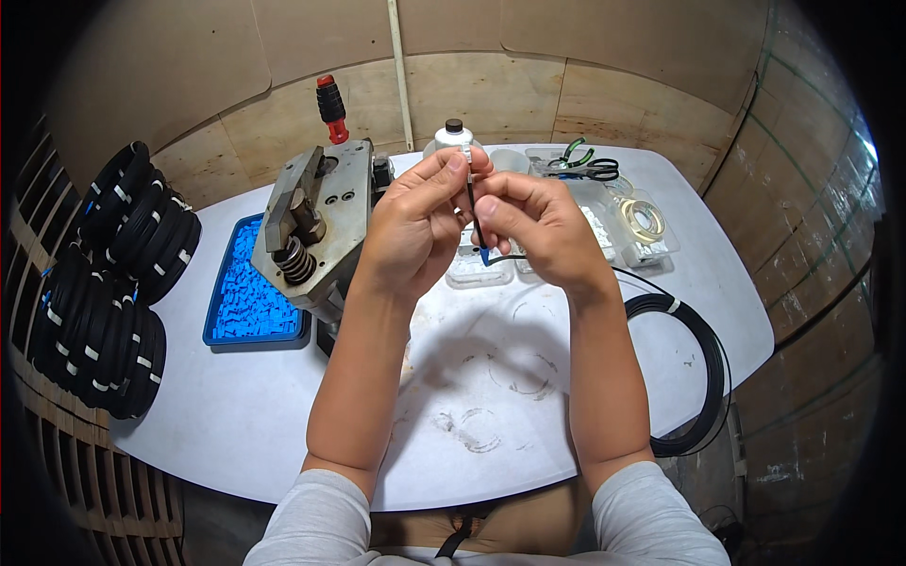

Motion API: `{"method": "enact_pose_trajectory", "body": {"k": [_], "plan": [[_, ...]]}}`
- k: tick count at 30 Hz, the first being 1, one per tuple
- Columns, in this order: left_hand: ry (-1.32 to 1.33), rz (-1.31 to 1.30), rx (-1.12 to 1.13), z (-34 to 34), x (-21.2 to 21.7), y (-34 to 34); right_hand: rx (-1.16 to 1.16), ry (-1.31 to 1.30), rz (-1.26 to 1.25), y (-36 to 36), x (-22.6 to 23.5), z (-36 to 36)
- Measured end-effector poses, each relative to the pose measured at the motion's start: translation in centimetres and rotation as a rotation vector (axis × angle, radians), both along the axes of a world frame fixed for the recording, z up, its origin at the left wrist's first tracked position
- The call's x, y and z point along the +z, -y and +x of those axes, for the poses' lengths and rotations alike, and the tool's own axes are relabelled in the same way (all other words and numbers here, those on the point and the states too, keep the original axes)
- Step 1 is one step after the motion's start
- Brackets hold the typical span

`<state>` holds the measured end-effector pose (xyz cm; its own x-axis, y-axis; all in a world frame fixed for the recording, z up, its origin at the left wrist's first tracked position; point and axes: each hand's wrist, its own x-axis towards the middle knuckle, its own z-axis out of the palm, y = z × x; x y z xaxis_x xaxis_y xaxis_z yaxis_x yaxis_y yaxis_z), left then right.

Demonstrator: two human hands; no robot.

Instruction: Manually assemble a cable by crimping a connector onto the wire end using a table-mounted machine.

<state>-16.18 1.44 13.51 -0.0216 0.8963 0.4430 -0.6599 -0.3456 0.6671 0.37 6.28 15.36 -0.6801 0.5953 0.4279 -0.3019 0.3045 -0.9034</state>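
Forearms: both come up from the lower edge, grey sleeves at the elbows, and meet above the middle of the white surface (283,415).
Left hand (408,236): raised over the surface, fingers (444,170) curled narrow, thumb and forefinger pinched on a small white piece (464,154) at the top end of the thin black cable (475,212).
Right hand (538,231): just beside the left and touching it, fingers closed narrow around the same cable lower down, thumb pressed against it.
Cable's axis: the held stretch stands nearly upright, white piece at the top, a small blue piece (484,256) at the bottom just under the right hand's fingers.
Cable's run: from the right hand it goes off to the person's right into a black coil (694,377) lying at the right edge of the surface, bound with a white tie.
Left side: a blue tray (219,302) full of small blue parts, and beside it a grey metal press (316,222) with a red and black handle.
Off the surface, left: a stack of black cable coils (104,283) with white ties.
Far side: a white bottle (453,137) with a dark cap behind the hands, clear plastic boxes, a roll of tape (645,219), and scissors (593,170) with pliers by them.
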Motion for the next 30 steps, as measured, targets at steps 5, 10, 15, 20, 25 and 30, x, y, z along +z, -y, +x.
{"method": "enact_pose_trajectory", "body": {"k": [5,10,15,20,25,30], "plan": [[0.053,0.026,-0.093,-0.1,0.0,-0.1,0.066,0.023,0.041,-0.8,-0.5,0.5],[0.043,-0.009,-0.059,-0.3,-0.2,-0.1,0.075,0.02,0.016,-1.2,-0.6,0.6],[0.028,-0.019,-0.039,0.3,-0.1,-0.1,0.101,-0.01,-0.046,-1.4,-0.8,0.6],[-0.009,0.021,-0.077,0.1,-0.3,-0.3,0.099,-0.004,-0.038,-1.5,-1.0,0.5],[-0.007,0.002,-0.07,0.0,-0.5,-0.3,0.086,0.038,-0.009,-1.6,-1.1,0.5],[0.035,-0.014,-0.012,0.5,-0.1,0.0,0.088,0.059,0.005,-1.5,-0.9,0.6]]}}
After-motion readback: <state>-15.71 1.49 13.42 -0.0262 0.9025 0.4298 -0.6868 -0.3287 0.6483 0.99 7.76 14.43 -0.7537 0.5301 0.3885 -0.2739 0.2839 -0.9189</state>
